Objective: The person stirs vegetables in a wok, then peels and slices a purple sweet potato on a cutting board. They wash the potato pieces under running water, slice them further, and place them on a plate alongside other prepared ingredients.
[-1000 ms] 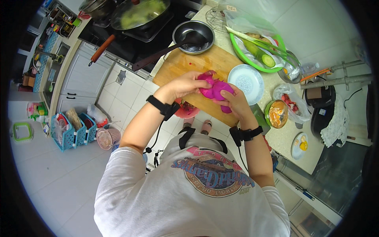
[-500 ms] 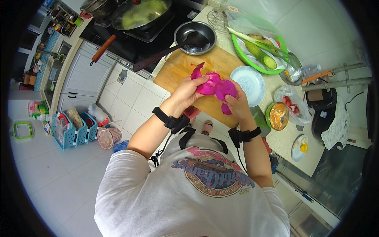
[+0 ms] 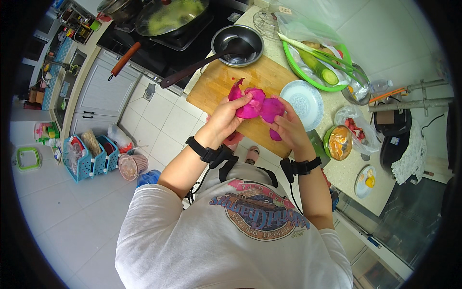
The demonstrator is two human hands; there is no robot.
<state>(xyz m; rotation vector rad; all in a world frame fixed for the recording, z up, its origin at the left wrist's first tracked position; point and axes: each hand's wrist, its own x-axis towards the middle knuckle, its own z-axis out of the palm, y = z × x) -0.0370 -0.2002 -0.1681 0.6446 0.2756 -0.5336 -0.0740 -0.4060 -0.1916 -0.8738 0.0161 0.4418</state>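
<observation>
Bright magenta dragon fruit peel (image 3: 252, 107), with a pointed tip at its upper left, is pinched in my left hand (image 3: 224, 117). My right hand (image 3: 291, 126) grips a rounded magenta flap (image 3: 272, 109) of it, next to the left-hand part. A smaller magenta lobe hangs below, beside my right fingers. Whether the flaps are still joined cannot be made out. Both hands are held above the near edge of a wooden cutting board (image 3: 211, 89). To the right of the board, a pale blue-patterned plate (image 3: 304, 102) stands beyond my right hand.
A dark ladle rests across a metal bowl (image 3: 217, 36) behind the board, its handle reaching left. Farther left, a covered pan (image 3: 174, 18) sits on the stove. On the right are a green basket (image 3: 294, 62) of vegetables, an orange-segment bowl (image 3: 338, 142) and a bag of red fruit (image 3: 357, 131).
The right-hand flap has turned and narrowed in view, and my right fingers have shifted over it. My left hand has moved slightly left, still gripping the peel.
</observation>
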